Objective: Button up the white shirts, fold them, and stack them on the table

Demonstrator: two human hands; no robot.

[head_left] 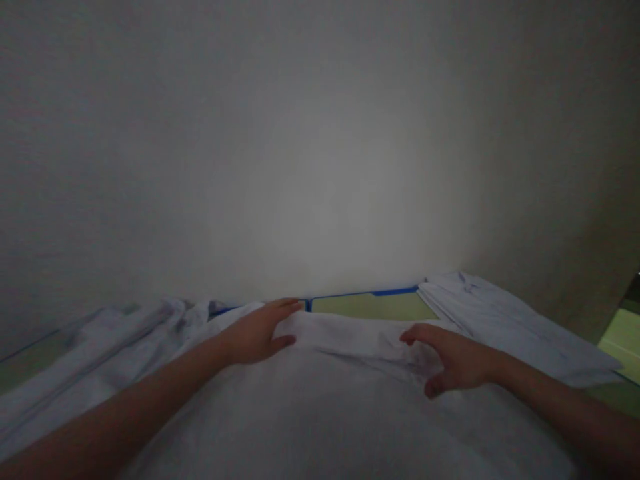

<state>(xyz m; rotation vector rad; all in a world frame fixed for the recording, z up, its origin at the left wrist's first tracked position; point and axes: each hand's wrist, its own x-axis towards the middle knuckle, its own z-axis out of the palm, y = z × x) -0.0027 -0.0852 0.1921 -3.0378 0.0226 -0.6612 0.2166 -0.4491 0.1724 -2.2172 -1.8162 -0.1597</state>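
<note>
Fingers (pixel 287 304) of the left hand (pixel 253 335) extend inward, nearly straight, thumb spread apart; those of the right hand (pixel 463 360) bend toward the left, a wide gap separating them from the thumb. Both forearms converge from the lower corners over white cloth (pixel 310 400), centrally placed on the bench (pixel 375 307).

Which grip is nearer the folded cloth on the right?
Right. The right grip is close by the near left side of the folded cloth; the left grip is farther off to its left, at the middle cloth's far edge.
</note>
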